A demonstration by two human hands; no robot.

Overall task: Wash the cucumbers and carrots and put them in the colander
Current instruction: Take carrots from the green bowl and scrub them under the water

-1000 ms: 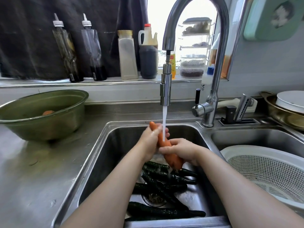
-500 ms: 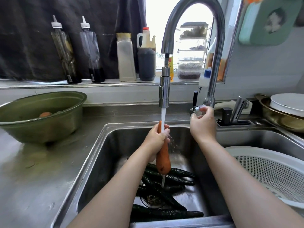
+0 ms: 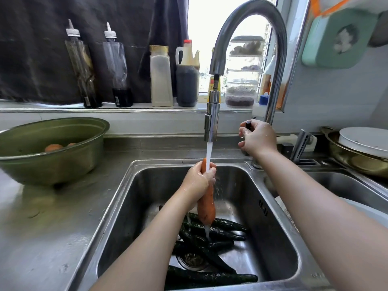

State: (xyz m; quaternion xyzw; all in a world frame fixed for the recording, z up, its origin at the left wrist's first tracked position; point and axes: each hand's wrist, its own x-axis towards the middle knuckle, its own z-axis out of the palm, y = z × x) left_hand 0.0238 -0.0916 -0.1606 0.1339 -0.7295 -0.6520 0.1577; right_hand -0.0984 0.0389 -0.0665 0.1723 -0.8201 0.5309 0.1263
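My left hand (image 3: pixel 199 179) grips an orange carrot (image 3: pixel 206 208) upright under the running water of the faucet (image 3: pixel 212 120), over the left sink basin (image 3: pixel 147 185). Several dark green cucumbers (image 3: pixel 210 234) lie on the basin floor around the drain. My right hand (image 3: pixel 257 137) is curled round the black-tipped faucet lever (image 3: pixel 248 124). My right forearm hides most of the white colander (image 3: pixel 290 217), which sits in the right basin. Two more carrots (image 3: pixel 53 147) lie in a green bowl (image 3: pixel 52 164) on the left counter.
Sauce bottles (image 3: pixel 117 68) and jars line the window ledge behind the sink. A knife sharpener (image 3: pixel 302 148) stands right of the faucet base. A brass pot with a white plate (image 3: pixel 365 141) sits at the far right. Steel counter (image 3: pixel 52 238) stretches left of the basin.
My right hand left the carrot and rose to the faucet lever, where it now grips the lever's tip. The left hand turned the carrot upright under the stream.
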